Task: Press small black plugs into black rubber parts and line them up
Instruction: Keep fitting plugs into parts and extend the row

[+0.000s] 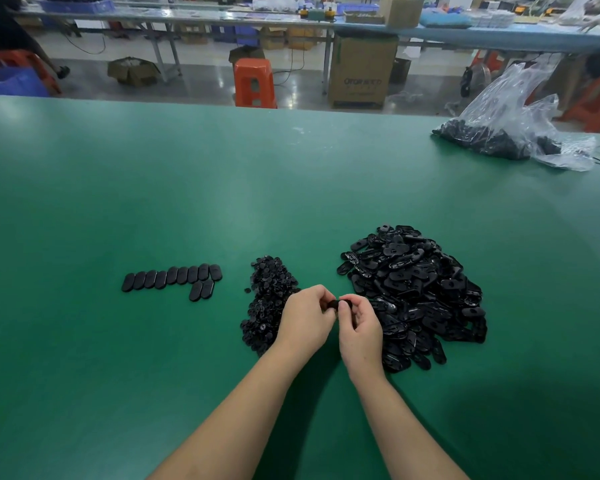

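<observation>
Low in the centre of the frame, the left hand (305, 318) and the right hand (359, 327) meet fingertip to fingertip, both with fingers curled around one small black rubber part (334, 304) pinched between them. Only a sliver of it shows between the thumbs, so whether a plug sits in it cannot be told.

Just left of the hands, partly under the left wrist, lies a loose heap of small black plugs (269, 299). To the right, touching the right hand's far side, spreads a much larger pile of black rubber parts (416, 292), oval and jumbled. Further left in the frame, well apart from the heaps, a row of finished parts (172, 277) lies side by side, with two more tucked below its right end.

All of this rests on a green table (153, 185), matte and broad, filling most of the frame. At its upper right edge sits a clear plastic bag (510, 126) with more black pieces inside.

Beyond the table, along the top of the frame, is a workshop floor: an orange stool (254, 83), a tall cardboard box (361, 72) whose printed lettering is too blurred to read, smaller cartons on the floor, and a long blue-topped bench (447, 32) crowded with boxes and trays.
</observation>
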Available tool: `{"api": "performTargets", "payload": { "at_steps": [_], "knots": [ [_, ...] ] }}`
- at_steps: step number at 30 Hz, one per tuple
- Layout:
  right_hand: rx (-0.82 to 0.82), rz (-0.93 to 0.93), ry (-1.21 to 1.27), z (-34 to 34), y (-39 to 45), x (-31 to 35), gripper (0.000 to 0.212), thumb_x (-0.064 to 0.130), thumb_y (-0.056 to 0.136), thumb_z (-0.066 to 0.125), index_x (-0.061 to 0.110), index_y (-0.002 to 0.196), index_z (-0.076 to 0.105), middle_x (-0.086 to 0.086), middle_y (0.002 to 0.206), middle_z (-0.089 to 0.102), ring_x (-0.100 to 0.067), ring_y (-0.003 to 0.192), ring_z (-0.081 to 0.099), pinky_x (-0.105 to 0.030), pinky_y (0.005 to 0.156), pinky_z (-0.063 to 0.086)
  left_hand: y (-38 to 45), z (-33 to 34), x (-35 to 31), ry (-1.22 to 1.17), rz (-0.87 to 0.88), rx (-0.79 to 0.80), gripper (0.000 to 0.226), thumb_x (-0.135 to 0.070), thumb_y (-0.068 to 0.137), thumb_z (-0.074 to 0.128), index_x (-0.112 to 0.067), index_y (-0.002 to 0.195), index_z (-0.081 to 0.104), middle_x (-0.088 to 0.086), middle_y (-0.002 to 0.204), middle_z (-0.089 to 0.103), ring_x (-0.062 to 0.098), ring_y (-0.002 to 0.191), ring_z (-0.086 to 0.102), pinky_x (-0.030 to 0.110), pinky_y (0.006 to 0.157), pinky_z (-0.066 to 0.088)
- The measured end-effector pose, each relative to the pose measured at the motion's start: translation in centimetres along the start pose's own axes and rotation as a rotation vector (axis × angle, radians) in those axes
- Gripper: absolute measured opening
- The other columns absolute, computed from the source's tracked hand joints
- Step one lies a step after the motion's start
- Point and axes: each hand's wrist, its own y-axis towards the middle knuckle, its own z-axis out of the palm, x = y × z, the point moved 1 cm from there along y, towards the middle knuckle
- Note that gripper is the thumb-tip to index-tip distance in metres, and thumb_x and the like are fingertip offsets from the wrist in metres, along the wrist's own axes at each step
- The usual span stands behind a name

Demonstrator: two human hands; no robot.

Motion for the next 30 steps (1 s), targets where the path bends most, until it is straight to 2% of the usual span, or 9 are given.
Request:
{"api": "performTargets", "payload": {
  "at_steps": [5, 8, 11, 15, 19, 22, 25, 30],
  "knots": [
    [0.012, -0.001, -0.006, -0.10, 0.03, -0.15, 0.016, 0.018, 0.100, 0.060, 0.031, 0.093, 0.063, 0.007, 0.087, 0.072, -0.010, 0.087, 0.068, -0.037, 0.083, 0.056, -0.28, 0.04, 0.30, 0.054, 0.065, -0.017, 0.013, -0.011, 0.086, 0.064, -0.018, 0.094, 0.071, -0.009, 0.078, 0.067, 0.010, 0.073, 0.060, 0.022, 0.068, 0.048],
    [0.037, -0.007, 0.011, -0.21, 0.06, -0.05, 0.014, 0.019, 0.100, 0.061, 0.031, 0.094, 0.064, 0.012, 0.088, 0.072, -0.005, 0.085, 0.067, -0.026, 0.078, 0.054, -0.34, 0.06, 0.32, 0.063, 0.087, -0.048, 0.015, -0.011, 0.087, 0.064, -0.018, 0.097, 0.073, -0.008, 0.081, 0.069, 0.010, 0.074, 0.061, 0.025, 0.071, 0.051],
    [0.038, -0.012, 0.028, -0.20, 0.04, 0.01, 0.013, 0.018, 0.100, 0.061, 0.029, 0.096, 0.065, 0.008, 0.088, 0.071, -0.006, 0.084, 0.066, -0.022, 0.077, 0.052, -0.36, 0.06, 0.18, 0.062, 0.092, -0.061, 0.016, -0.012, 0.087, 0.065, -0.017, 0.099, 0.074, -0.005, 0.086, 0.073, 0.012, 0.078, 0.063, 0.027, 0.074, 0.052],
    [0.037, -0.006, 0.040, -0.16, 0.01, -0.04, 0.012, 0.019, 0.100, 0.062, 0.029, 0.096, 0.065, 0.007, 0.088, 0.071, -0.008, 0.084, 0.066, -0.022, 0.076, 0.052, -0.43, -0.04, 0.14, 0.045, 0.076, -0.065, 0.016, -0.012, 0.087, 0.065, -0.016, 0.099, 0.074, -0.005, 0.086, 0.073, 0.010, 0.077, 0.062, 0.021, 0.072, 0.049],
    [0.037, -0.018, 0.004, -0.10, -0.02, -0.05, 0.014, 0.019, 0.100, 0.061, 0.031, 0.094, 0.063, 0.014, 0.086, 0.070, -0.004, 0.079, 0.064, -0.019, 0.072, 0.050, -0.46, -0.09, 0.31, 0.033, 0.059, -0.070, 0.015, -0.012, 0.086, 0.066, -0.017, 0.097, 0.074, -0.009, 0.081, 0.068, 0.007, 0.074, 0.059, 0.012, 0.065, 0.041],
    [0.035, -0.010, -0.013, 0.01, -0.12, -0.08, 0.013, 0.019, 0.100, 0.060, 0.030, 0.096, 0.061, 0.008, 0.085, 0.069, -0.008, 0.081, 0.065, -0.027, 0.075, 0.052, -0.43, -0.08, 0.25, 0.033, 0.052, -0.063, 0.014, -0.012, 0.086, 0.065, -0.016, 0.096, 0.074, -0.007, 0.083, 0.070, 0.008, 0.075, 0.060, 0.016, 0.068, 0.044],
    [0.031, -0.020, -0.024, 0.02, -0.20, 0.02, 0.012, 0.020, 0.102, 0.058, 0.031, 0.097, 0.060, 0.008, 0.087, 0.069, -0.006, 0.080, 0.064, -0.024, 0.072, 0.051, -0.38, -0.02, 0.07, 0.042, 0.054, -0.048, 0.014, -0.011, 0.086, 0.065, -0.017, 0.096, 0.073, -0.008, 0.081, 0.068, 0.009, 0.076, 0.061, 0.019, 0.070, 0.047],
    [0.032, -0.022, -0.013, -0.09, -0.15, 0.04, 0.011, 0.018, 0.102, 0.057, 0.028, 0.099, 0.061, 0.007, 0.090, 0.069, -0.008, 0.084, 0.065, -0.028, 0.077, 0.052, -0.16, -0.23, 0.20, -0.030, 0.017, -0.011, 0.007, -0.018, 0.087, 0.065, -0.021, 0.089, 0.072, -0.013, 0.075, 0.065, 0.000, 0.070, 0.058, 0.009, 0.061, 0.039]
  ]
}}
